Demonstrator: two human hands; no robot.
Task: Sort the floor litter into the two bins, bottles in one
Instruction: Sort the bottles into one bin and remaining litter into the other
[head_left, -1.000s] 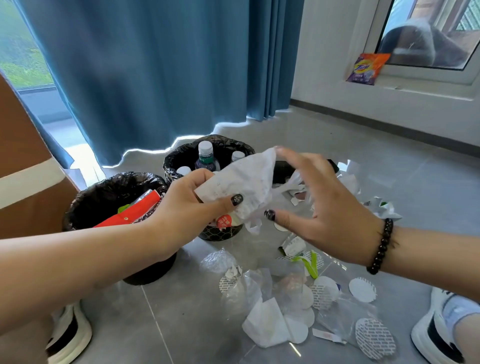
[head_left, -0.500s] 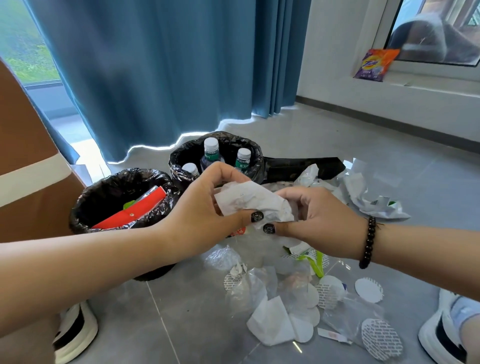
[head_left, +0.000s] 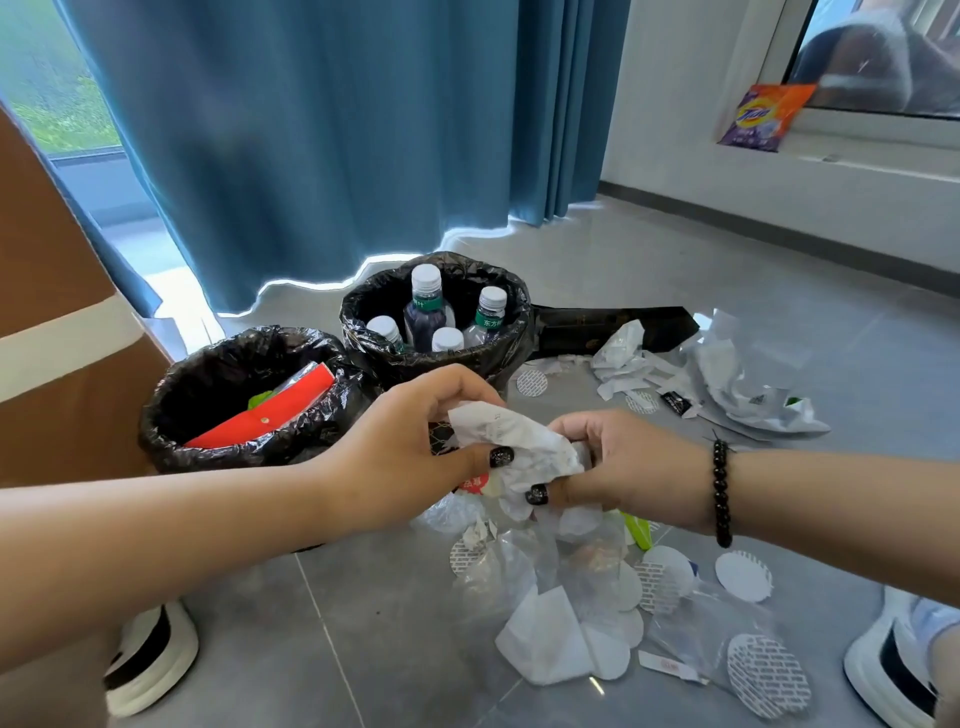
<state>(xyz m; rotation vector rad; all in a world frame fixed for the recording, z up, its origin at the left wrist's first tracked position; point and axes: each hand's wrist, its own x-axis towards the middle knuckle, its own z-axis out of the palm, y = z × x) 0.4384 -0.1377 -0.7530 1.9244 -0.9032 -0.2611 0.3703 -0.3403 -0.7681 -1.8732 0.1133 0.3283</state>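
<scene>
Item: crumpled white paper (head_left: 511, 444), pinched in the grip of both our left hand (head_left: 410, 452) and right hand (head_left: 623, 467), above the floor litter (head_left: 566, 618). Step: compacting non-bottle waste. Next, we judge, it goes left into the non-bottle bin (head_left: 171, 415), not the bottle bin (head_left: 363, 312).

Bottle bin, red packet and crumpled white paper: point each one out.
Bottle bin (head_left: 511, 347), head view: black liner at its right rim.
Red packet (head_left: 270, 413), head view: middle of its red face, inside the other bin.
Crumpled white paper (head_left: 519, 439), head view: its creased middle, between both hands.
</scene>
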